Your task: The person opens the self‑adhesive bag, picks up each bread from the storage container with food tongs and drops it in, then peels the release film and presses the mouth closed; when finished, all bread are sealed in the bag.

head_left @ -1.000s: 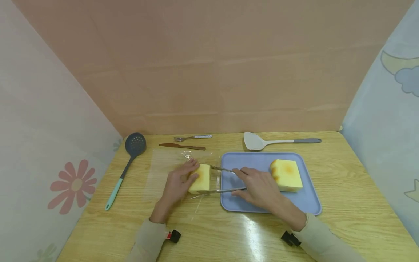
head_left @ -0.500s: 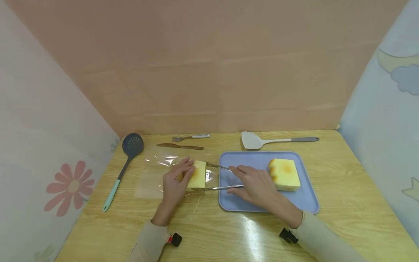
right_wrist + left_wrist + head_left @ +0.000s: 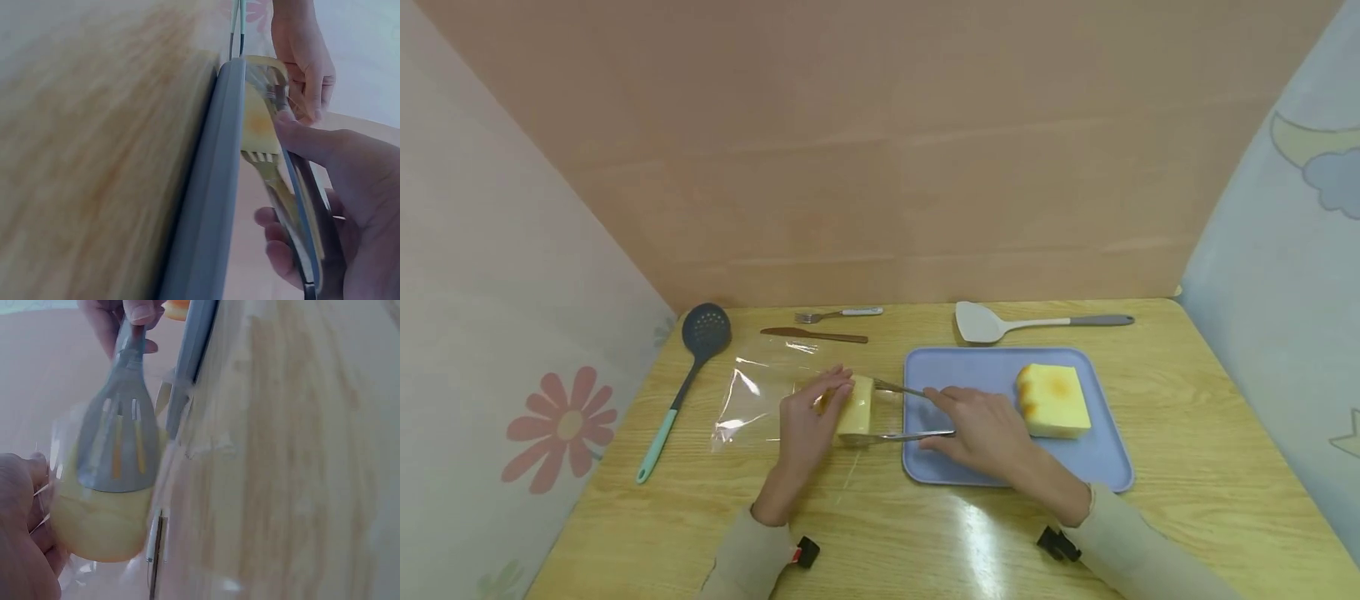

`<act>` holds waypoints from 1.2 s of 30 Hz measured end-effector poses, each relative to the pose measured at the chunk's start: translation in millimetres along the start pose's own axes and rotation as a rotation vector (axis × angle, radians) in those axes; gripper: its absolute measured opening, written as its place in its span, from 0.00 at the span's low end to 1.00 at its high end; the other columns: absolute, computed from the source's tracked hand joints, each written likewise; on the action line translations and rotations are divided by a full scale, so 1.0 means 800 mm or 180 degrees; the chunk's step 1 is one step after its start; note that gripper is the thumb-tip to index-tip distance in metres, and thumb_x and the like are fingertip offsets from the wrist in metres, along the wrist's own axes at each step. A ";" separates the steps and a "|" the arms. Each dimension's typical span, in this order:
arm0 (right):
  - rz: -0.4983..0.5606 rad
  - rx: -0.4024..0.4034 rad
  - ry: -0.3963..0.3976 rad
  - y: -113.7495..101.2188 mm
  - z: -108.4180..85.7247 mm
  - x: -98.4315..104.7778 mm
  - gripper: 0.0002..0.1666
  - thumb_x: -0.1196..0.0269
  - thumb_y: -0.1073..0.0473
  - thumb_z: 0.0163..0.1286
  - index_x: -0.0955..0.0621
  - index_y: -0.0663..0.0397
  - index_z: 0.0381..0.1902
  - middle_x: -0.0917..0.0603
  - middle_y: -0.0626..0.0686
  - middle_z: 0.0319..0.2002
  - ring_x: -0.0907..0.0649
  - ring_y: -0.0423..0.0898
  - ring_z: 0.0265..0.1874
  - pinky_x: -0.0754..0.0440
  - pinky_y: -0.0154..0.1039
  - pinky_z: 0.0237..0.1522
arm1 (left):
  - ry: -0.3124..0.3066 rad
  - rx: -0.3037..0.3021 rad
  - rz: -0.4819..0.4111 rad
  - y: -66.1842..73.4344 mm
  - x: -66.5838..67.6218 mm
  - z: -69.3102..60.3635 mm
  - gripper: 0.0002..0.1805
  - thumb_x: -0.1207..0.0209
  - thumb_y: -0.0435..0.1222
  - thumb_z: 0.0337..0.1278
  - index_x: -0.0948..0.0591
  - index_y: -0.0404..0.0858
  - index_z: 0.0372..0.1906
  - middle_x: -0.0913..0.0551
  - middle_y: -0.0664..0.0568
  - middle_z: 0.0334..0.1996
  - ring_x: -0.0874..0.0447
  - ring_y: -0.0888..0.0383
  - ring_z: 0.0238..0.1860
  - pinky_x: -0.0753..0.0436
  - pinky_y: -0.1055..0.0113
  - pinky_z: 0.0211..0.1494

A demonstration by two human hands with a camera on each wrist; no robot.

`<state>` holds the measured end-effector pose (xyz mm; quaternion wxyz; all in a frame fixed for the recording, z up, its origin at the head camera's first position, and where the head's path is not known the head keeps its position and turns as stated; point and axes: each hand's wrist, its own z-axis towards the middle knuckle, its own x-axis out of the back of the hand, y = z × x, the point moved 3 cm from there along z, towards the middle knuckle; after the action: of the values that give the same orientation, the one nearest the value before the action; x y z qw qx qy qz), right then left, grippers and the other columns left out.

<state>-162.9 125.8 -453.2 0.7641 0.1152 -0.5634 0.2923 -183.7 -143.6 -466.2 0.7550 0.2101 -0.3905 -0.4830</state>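
Between the prongs of metal tongs point(image 3: 917, 435) sits a yellow bread piece point(image 3: 859, 410), inside a clear plastic bag point(image 3: 748, 392). The right hand point(image 3: 992, 429) grips the tongs over the tray's left part. With bent fingers and thumb the left hand point(image 3: 808, 421) holds the bag at the bread's left side. The left wrist view shows the slotted tong head point(image 3: 119, 444) lying against the bread point(image 3: 100, 528), with the left hand point(image 3: 22, 531) beside it. In the right wrist view the forked tong arm point(image 3: 269, 169) touches the bread point(image 3: 257, 128).
A blue tray point(image 3: 925, 475) holds another bread piece point(image 3: 1054, 402). Behind it lies a white spatula point(image 3: 981, 323). A small fork point(image 3: 835, 315) and a brown knife point(image 3: 812, 334) lie at the back; a dark skimmer point(image 3: 706, 333) with a mint handle is at the left.
The left hand first moved slightly left, then shifted a little back right. The bag spreads farther left with more wrinkles, and plastic now covers the bread's top. The tongs stay around the bread.
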 end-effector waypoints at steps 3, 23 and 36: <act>-0.0066 0.0038 0.0174 0.002 0.002 0.002 0.48 0.16 0.31 0.56 0.12 0.53 0.67 0.07 0.50 0.48 0.10 0.48 0.35 0.20 0.37 0.21 | -0.0024 0.0112 -0.0068 0.001 0.000 -0.001 0.03 0.29 0.27 0.71 0.08 0.30 0.43 0.06 0.40 0.50 0.08 0.37 0.60 0.17 0.45 0.71; 0.0048 -0.0091 -0.0254 0.006 0.004 -0.011 0.50 0.18 0.28 0.58 0.14 0.54 0.67 0.11 0.48 0.45 0.15 0.43 0.33 0.23 0.36 0.21 | -0.0359 0.0134 0.0250 -0.001 0.005 0.003 0.05 0.27 0.31 0.71 0.07 0.32 0.45 0.08 0.39 0.55 0.10 0.38 0.63 0.16 0.42 0.70; 0.0114 0.0089 -0.0045 0.008 0.004 -0.002 0.45 0.22 0.29 0.65 0.13 0.54 0.67 0.07 0.50 0.46 0.12 0.44 0.29 0.26 0.32 0.18 | -0.0381 -0.0039 -0.0345 -0.008 0.006 0.004 0.05 0.30 0.25 0.71 0.08 0.31 0.46 0.06 0.42 0.52 0.10 0.35 0.62 0.20 0.53 0.75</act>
<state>-169.4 128.4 -454.8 0.7531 0.1179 -0.5666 0.3130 -188.8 -150.7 -466.7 0.7043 0.1970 -0.4201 -0.5373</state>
